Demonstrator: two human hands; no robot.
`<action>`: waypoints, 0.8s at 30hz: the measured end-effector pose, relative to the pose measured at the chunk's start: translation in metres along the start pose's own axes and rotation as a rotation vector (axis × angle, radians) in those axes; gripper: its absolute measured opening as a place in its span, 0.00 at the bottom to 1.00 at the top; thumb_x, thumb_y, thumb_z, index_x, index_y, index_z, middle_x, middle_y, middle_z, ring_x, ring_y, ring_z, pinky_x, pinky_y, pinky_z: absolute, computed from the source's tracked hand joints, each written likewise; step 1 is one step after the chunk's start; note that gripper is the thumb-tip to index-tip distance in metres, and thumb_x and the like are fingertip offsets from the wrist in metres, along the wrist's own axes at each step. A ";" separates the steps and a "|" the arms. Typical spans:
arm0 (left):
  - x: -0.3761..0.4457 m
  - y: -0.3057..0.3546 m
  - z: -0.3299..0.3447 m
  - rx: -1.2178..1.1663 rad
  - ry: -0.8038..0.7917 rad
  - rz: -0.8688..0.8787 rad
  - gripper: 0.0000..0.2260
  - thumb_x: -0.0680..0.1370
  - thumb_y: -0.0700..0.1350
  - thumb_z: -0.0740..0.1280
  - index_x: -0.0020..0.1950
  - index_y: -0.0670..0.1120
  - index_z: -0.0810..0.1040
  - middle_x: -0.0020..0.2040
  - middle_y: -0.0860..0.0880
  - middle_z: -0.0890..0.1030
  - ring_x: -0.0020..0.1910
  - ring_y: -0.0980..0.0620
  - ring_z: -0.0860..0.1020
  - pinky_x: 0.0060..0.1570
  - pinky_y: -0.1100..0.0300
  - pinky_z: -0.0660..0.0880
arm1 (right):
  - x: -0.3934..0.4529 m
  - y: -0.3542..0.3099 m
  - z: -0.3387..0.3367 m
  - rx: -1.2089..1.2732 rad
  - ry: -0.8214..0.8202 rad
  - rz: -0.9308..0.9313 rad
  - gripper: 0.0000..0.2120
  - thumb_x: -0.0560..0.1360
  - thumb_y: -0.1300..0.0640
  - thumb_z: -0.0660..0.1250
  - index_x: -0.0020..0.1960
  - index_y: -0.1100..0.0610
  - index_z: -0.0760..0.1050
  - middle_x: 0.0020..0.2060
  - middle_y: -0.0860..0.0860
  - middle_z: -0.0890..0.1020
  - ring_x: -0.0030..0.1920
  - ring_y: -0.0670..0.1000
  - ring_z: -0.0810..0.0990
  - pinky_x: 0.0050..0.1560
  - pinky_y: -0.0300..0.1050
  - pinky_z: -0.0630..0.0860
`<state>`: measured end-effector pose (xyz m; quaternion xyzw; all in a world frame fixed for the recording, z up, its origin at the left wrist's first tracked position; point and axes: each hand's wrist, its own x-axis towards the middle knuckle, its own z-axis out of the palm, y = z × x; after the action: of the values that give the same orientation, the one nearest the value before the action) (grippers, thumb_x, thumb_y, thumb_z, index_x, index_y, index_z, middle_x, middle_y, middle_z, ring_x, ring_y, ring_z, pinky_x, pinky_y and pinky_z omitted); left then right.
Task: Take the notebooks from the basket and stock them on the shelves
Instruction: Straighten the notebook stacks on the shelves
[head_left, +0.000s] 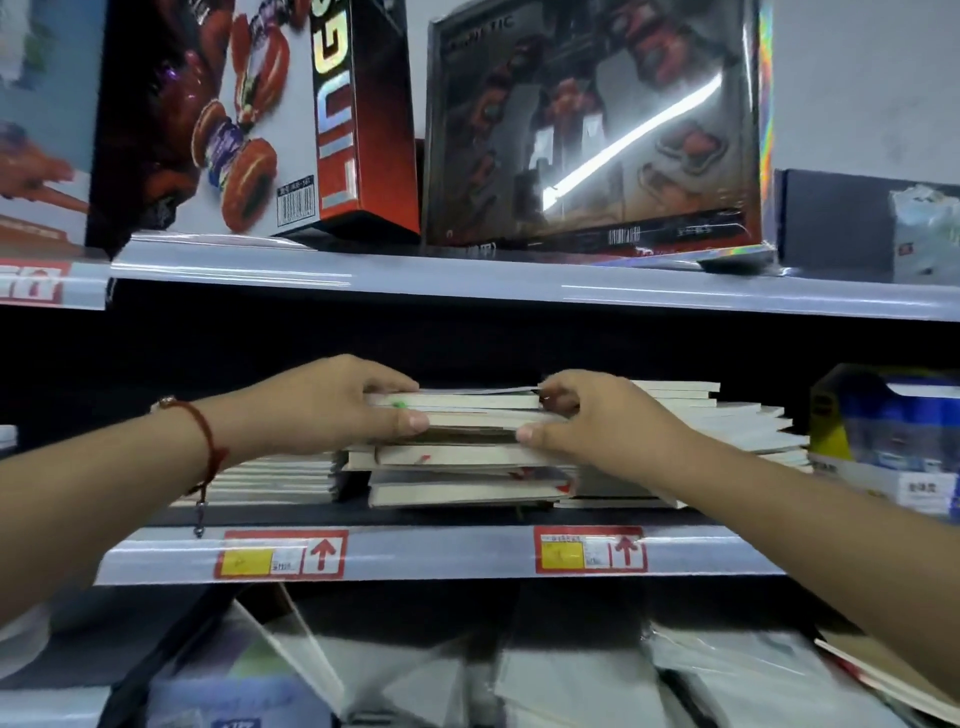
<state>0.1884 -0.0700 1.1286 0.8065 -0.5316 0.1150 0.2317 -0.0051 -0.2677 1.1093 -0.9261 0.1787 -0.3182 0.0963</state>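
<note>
Both hands reach into the middle shelf (441, 553), and each grips one end of a small bundle of notebooks (467, 413) that sits on top of the centre stack (462, 478). The left hand (332, 405) has its fingers (387, 382) curled over the top of the bundle and its thumb pressed against the near edge, while the right hand (597, 415) pinches the opposite end in the same way, thumb low and fingers hooked over the top cover. Holding from both ends probably keeps the loose, thin notebooks squared together so they land as one block rather than sliding apart. The bundle lies flat with its page edges facing outward, matching the piles beside it: a lower pile on the left (280, 478) and a taller, slightly fanned one on the right (727, 421). The centre stack beneath looks uneven, with several notebooks jutting out at slightly different angles, so the grip may also serve to nudge the new ones into line. Toy boxes (249, 114) stand on the shelf above, leaving limited headroom, which suits a flat, low insertion. The basket is not in view.
</note>
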 end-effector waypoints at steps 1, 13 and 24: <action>0.001 0.001 0.000 -0.014 0.005 -0.009 0.34 0.67 0.70 0.67 0.70 0.58 0.75 0.63 0.60 0.78 0.59 0.60 0.77 0.62 0.60 0.72 | 0.002 0.000 0.000 0.008 0.006 0.016 0.29 0.72 0.37 0.71 0.68 0.49 0.73 0.61 0.47 0.79 0.59 0.49 0.78 0.61 0.48 0.76; 0.012 -0.015 0.023 -0.112 0.081 -0.027 0.26 0.73 0.64 0.69 0.70 0.60 0.73 0.51 0.59 0.81 0.43 0.58 0.81 0.44 0.63 0.76 | 0.007 -0.004 0.011 0.039 -0.017 0.062 0.30 0.76 0.42 0.68 0.73 0.52 0.69 0.66 0.49 0.76 0.62 0.50 0.76 0.53 0.40 0.69; 0.013 -0.046 0.027 -0.287 -0.139 -0.102 0.58 0.58 0.74 0.74 0.80 0.57 0.49 0.59 0.64 0.73 0.60 0.59 0.73 0.63 0.60 0.68 | 0.002 -0.019 0.020 0.152 -0.089 0.173 0.42 0.69 0.38 0.75 0.77 0.50 0.62 0.71 0.48 0.72 0.63 0.50 0.74 0.59 0.45 0.72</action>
<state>0.2343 -0.0787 1.0994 0.7970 -0.5157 -0.0301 0.3130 0.0137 -0.2496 1.1007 -0.9105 0.2286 -0.2797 0.2012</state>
